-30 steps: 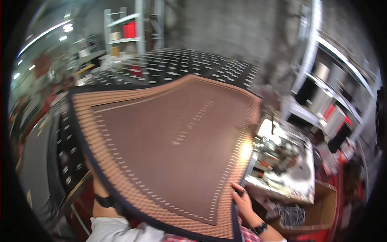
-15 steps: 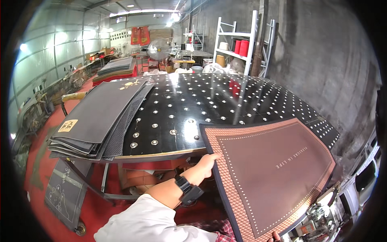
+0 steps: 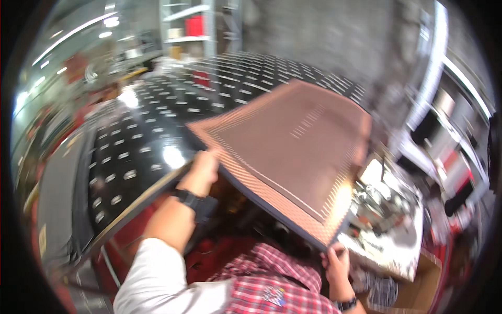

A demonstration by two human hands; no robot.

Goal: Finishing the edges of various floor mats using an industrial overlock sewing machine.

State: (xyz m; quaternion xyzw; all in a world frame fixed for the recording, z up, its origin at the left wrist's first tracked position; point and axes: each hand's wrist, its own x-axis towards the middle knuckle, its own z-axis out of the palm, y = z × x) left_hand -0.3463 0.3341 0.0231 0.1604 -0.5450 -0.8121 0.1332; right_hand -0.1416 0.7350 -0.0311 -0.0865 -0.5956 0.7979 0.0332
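Note:
A brown floor mat (image 3: 287, 146) with a copper patterned border and dark edging stretches between my hands. Its far part reaches over the black table (image 3: 141, 125) with shiny round studs, while its near edge hangs past the table's front. My left hand (image 3: 206, 166) grips the mat's near edge by its left corner, a dark band on the wrist. At the near right corner, my right hand (image 3: 337, 260) pinches the edge between thumb and fingers. Motion blurs the picture, and the mat hides part of the table.
Dark grey mats (image 3: 60, 193) lie stacked on the table's left end. To the right stands a cluttered white-topped side table (image 3: 389, 251) beside a cardboard box (image 3: 423, 288). Metal shelving (image 3: 439, 131) rises behind it. Another rack (image 3: 187, 29) with red spools stands at the back.
The view has swung to the right, so the mat stack now shows at the far left. My right hand and its corner of the mat have come fully into sight.

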